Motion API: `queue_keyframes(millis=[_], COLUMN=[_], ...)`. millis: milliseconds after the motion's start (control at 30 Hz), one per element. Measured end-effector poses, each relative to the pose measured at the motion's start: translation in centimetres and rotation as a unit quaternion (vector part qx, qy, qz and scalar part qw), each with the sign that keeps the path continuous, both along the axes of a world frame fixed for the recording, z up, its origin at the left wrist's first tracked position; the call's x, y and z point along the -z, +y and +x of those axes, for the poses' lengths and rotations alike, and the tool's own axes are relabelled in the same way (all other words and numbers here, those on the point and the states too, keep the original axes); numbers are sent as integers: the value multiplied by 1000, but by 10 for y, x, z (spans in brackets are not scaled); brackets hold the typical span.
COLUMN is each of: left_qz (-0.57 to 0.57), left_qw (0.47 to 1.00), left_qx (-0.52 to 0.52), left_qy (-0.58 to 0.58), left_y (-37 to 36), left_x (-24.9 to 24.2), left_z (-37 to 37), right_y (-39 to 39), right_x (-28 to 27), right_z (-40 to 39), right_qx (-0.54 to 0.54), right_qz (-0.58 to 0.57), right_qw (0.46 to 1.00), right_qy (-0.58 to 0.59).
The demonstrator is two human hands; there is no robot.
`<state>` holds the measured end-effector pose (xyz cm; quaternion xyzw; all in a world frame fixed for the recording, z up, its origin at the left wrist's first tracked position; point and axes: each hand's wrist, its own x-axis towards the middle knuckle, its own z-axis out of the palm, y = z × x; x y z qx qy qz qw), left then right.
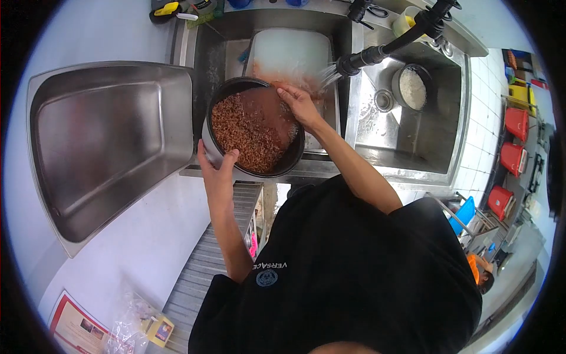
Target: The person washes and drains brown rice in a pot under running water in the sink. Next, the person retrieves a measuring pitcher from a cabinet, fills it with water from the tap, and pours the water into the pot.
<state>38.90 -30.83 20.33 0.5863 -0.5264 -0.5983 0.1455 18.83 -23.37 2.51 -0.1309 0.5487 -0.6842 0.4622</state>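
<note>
A round dark pot (253,130) with reddish-brown grains and murky reddish water is tilted over the left sink's front edge. My left hand (218,171) grips its lower left rim, thumb over the edge. On the upper right rim lies my right hand (299,106), its fingers closed round the edge. Reddish water spills near that rim toward a white, water-filled container (292,56) in the left sink. Water sprays from a black faucet (359,61) just right of the container.
A pot of white grains (411,88) sits in the right sink (383,130). To the left is a large steel basin (112,130). Red containers (515,159) line the far right, where another person (480,272) is partly visible. A plastic bag (127,321) lies at lower left.
</note>
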Motion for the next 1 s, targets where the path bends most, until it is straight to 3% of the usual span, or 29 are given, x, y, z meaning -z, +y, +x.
queue_keyframes(millis=[233,433,600,800,1000], left_qz=[-4,-20,-35,-40,-50], left_qw=[1000,999,998,997,996], left_qx=[1,9,19,24,35], left_qy=[-15,-29,-43,-56,-62], left_y=[1,2,2,2,2], left_x=[-7,-8,-7,-8,-10], left_z=[-5,-7,-7,-8,-9], right_y=[0,-1,1,0,2], right_x=[6,14,1,13,2], right_z=[3,2,3,6,5], right_qx=[14,12,13,31,20], right_qz=[15,16,21,31,25], right_qw=[999,999,999,999,999], right_qy=[-31,39,-28,18,-17])
